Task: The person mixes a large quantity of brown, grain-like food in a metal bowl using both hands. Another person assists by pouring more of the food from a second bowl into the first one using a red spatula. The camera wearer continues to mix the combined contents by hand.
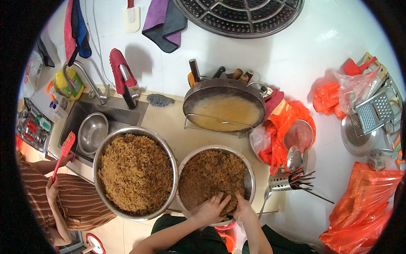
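Note:
My left hand (213, 208) rests on dark brown, shredded-looking food (212, 177) in the right-hand steel bowl (250, 173), its fingers apart. Beside it, my right hand (245, 208) has its fingertips down in the same food near the bowl's front rim. Clear film, like a thin plastic glove, shows around my right hand and wrist. Whether its fingers grip any food is hidden. Just left stands a larger steel bowl (173, 168), heaped with lighter golden-brown shredded food (136, 173).
Left, a person in a striped apron (74, 201) holds a red spatula (65, 149) near the sink (127, 116). A large wok (225, 104) leans on a wire rack behind the bowls. A perforated chopstick holder (279, 182) lies tilted at right, near red plastic bags (276, 139).

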Tool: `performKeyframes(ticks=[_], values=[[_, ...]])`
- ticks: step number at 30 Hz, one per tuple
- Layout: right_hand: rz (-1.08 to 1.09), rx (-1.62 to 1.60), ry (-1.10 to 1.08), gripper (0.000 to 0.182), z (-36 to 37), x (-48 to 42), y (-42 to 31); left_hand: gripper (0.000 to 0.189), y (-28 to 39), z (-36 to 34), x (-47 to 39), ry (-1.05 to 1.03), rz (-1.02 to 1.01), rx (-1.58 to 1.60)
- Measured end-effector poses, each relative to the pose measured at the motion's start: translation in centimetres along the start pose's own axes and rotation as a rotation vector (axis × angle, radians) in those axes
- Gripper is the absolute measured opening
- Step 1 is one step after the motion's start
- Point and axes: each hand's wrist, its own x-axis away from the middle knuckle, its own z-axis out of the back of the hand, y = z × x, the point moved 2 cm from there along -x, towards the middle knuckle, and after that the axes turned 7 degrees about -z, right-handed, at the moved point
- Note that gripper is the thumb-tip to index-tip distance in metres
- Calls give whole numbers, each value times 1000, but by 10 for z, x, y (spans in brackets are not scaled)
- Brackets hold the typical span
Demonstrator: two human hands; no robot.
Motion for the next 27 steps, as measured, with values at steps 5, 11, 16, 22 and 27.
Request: performKeyframes(ticks=[5,11,16,22,27], values=[[268,257,321,51,-6,-4,13,108,-1,5,-19,-40,143,208],[561,610,345,75,-42,7,20,96,-15,7,-14,223,166,504],[722,1309,381,56,-107,27,-9,83,-44,26,-10,580,359,1365],[631,1017,160,45,-85,9,-40,68,-46,88,3,328,854,1676],[564,718,43,48,-90,-21,-40,73,-50,70,8,413,708,1757]])
